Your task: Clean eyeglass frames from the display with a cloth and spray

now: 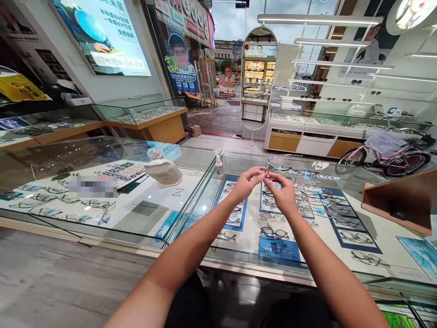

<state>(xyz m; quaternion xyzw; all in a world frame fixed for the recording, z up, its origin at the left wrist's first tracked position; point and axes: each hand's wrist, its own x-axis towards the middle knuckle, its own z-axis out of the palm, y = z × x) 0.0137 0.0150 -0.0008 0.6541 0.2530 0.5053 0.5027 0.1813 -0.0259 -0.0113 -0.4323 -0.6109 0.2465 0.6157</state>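
Both my hands meet above the glass display case (205, 264), fingertips nearly touching. My left hand (248, 183) is closed in a pinch on thin-framed eyeglasses (268, 165), whose fine parts are hard to make out. My right hand (282, 189) pinches at the same spot, its fingers bent around the near end of the eyeglasses. Under the glass lie rows of spectacles, among them a dark pair (274, 233) above a blue card (278, 248). A small white bottle (219, 165) stands left of my hands.
A white device (164, 173) and a keyboard (127, 172) are on the left counter. At the right are a brown wooden stand (398, 202) and, farther back, a bicycle (389, 152). An oval mirror (259, 77) stands beyond the case.
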